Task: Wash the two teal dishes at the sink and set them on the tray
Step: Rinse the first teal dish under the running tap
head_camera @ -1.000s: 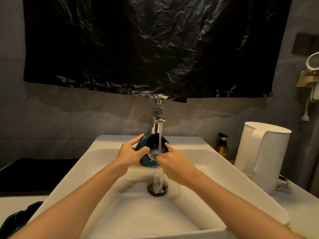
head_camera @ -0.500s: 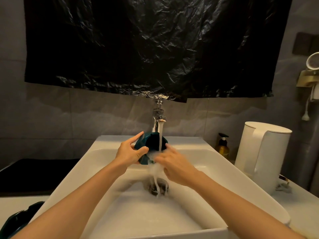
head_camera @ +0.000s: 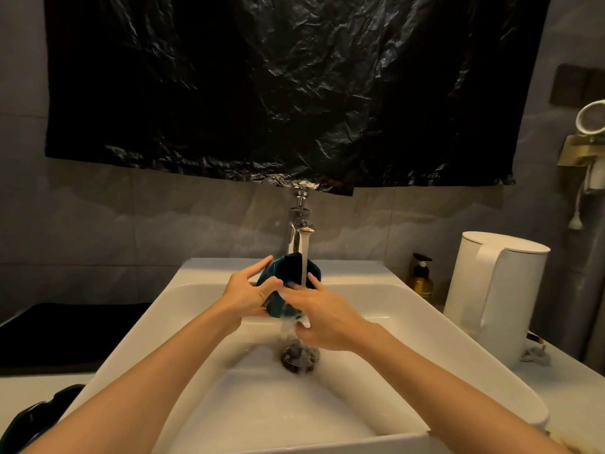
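We hold one teal dish (head_camera: 288,273) over the sink (head_camera: 157,322), tipped on its side with the mouth toward us. That way the stream (head_camera: 305,257) from the tap (head_camera: 299,231) strikes the inside and runs straight off to the drain (head_camera: 299,355). The left hand (head_camera: 248,298) has its grip closed on the dish's left wall, thumb over the rim, to steady it. The right hand (head_camera: 322,314) reaches into the mouth under the water, presumably to rub the inside. It is blurred, so we cannot tell whether its grip pinches the lower rim or lies flat. On the desk (head_camera: 32,385), at its near left edge, we judge the dark curved shape to be the second dish (head_camera: 36,417), likely unwashed. The dark slab left of the sink we take for the tray (head_camera: 65,335).
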`<action>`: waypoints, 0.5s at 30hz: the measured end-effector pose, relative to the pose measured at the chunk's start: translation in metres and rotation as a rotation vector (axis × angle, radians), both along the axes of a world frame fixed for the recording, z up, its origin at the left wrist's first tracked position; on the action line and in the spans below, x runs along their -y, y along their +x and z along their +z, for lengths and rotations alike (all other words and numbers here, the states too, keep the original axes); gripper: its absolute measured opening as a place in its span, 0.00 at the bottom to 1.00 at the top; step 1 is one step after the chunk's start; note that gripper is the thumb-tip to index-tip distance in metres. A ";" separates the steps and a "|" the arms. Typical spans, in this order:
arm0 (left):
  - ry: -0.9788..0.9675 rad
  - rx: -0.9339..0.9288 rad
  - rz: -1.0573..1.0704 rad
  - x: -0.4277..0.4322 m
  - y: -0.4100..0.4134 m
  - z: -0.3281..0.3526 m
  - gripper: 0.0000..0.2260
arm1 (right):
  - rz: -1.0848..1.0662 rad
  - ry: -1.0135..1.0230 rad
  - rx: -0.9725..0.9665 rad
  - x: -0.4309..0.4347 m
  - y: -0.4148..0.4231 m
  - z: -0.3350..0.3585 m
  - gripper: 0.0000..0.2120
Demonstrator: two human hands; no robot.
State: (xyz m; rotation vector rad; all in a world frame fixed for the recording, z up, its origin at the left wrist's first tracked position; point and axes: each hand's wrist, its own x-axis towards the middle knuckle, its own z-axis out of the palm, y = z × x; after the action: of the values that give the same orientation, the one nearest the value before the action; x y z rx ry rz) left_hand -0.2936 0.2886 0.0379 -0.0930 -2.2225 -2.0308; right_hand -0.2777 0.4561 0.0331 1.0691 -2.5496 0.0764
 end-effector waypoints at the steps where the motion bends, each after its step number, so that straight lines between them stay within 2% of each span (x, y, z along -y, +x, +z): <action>1: 0.000 0.022 -0.026 -0.002 0.001 0.000 0.24 | -0.001 0.063 -0.056 -0.001 -0.005 0.000 0.32; 4: 0.021 0.058 -0.049 -0.006 0.001 -0.003 0.23 | -0.058 0.155 -0.221 -0.007 -0.011 0.002 0.30; 6: 0.041 0.067 -0.036 -0.005 0.000 -0.003 0.23 | -0.065 0.151 -0.205 -0.009 -0.007 0.003 0.26; 9: 0.028 0.086 -0.078 -0.004 -0.001 -0.004 0.22 | 0.010 0.089 -0.136 -0.006 -0.005 -0.001 0.28; 13: 0.011 0.103 -0.099 -0.007 0.001 -0.004 0.19 | -0.049 0.174 -0.274 -0.010 -0.011 0.000 0.30; 15: 0.024 0.120 -0.069 -0.008 0.001 -0.004 0.18 | -0.063 0.174 -0.245 -0.012 -0.009 0.000 0.27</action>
State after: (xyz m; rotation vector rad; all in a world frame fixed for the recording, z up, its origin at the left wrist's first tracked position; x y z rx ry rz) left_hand -0.2925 0.2962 0.0335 -0.0480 -2.2943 -2.1528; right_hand -0.2862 0.4678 0.0334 0.9912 -2.3969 -0.2810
